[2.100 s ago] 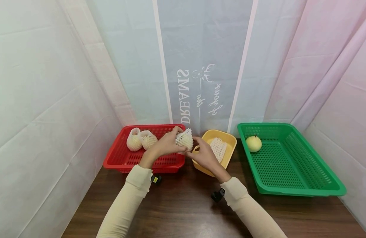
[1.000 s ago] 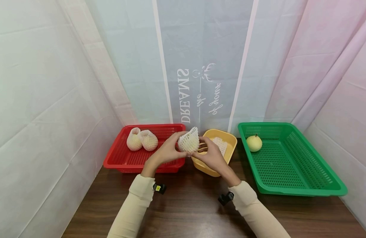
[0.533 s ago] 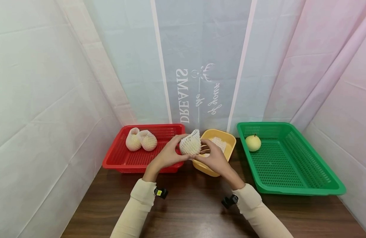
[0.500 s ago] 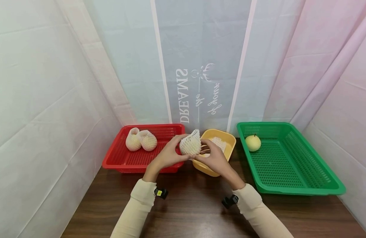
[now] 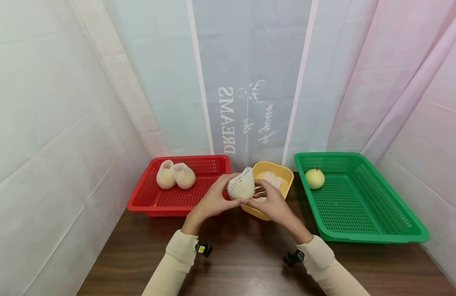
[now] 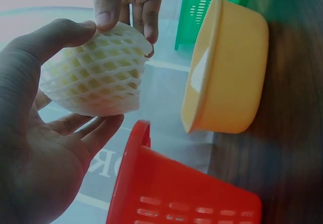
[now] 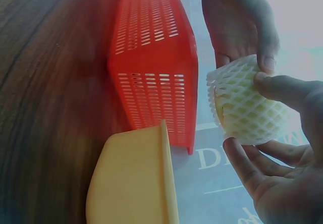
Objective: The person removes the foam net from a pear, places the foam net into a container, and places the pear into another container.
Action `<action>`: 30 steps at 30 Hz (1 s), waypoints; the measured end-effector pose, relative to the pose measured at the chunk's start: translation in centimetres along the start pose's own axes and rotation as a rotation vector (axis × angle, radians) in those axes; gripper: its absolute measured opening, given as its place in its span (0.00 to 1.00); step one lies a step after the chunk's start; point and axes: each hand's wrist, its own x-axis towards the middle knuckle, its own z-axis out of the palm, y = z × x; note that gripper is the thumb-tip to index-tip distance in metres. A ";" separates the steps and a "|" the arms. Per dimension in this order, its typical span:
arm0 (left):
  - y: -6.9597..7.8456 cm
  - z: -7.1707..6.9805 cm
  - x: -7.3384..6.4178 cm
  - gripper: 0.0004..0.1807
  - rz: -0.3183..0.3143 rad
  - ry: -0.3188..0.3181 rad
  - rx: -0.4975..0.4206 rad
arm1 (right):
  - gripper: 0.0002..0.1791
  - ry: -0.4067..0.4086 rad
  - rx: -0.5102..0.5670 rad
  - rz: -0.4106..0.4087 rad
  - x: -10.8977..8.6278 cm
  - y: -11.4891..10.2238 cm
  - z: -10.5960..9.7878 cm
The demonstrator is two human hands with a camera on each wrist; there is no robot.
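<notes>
A pear in a white foam net sleeve (image 5: 241, 188) is held up between both hands, in front of the yellow basin. My left hand (image 5: 214, 198) grips it from the left, thumb on the near side and fingers beyond. From the right, my right hand (image 5: 274, 205) holds it between thumb and fingers. In the left wrist view, pale yellow skin shows through the mesh of the sleeved pear (image 6: 93, 77). The right wrist view shows the sleeve's open end, where part of the pear (image 7: 252, 105) is bare.
Two sleeved pears (image 5: 175, 176) lie in a red basket (image 5: 209, 197) at left. A yellow basin (image 5: 287, 174) in the middle holds loose foam netting (image 5: 272, 179). At right, a green basket (image 5: 361, 205) contains one bare pear (image 5: 315, 179). All stand on a dark wooden table (image 5: 243, 263).
Both hands have moved right and toward the body with the sleeved pear, away from the red basket's edge. The sleeve's loose end now points up. The baskets have not moved.
</notes>
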 end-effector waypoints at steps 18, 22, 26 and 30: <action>-0.3 1.9 -1.2 0.43 0.041 0.000 0.018 | 0.34 -0.003 -0.021 -0.024 -2.0 0.9 -0.1; -0.3 2.3 -1.6 0.44 0.027 -0.012 0.021 | 0.33 -0.018 -0.006 -0.018 -2.5 1.2 0.0; -0.3 2.5 -2.0 0.44 0.008 -0.022 0.019 | 0.33 -0.023 -0.001 -0.009 -2.9 1.5 0.2; -0.3 2.7 -2.4 0.44 0.013 -0.029 0.023 | 0.32 -0.018 -0.001 -0.006 -3.4 1.7 0.3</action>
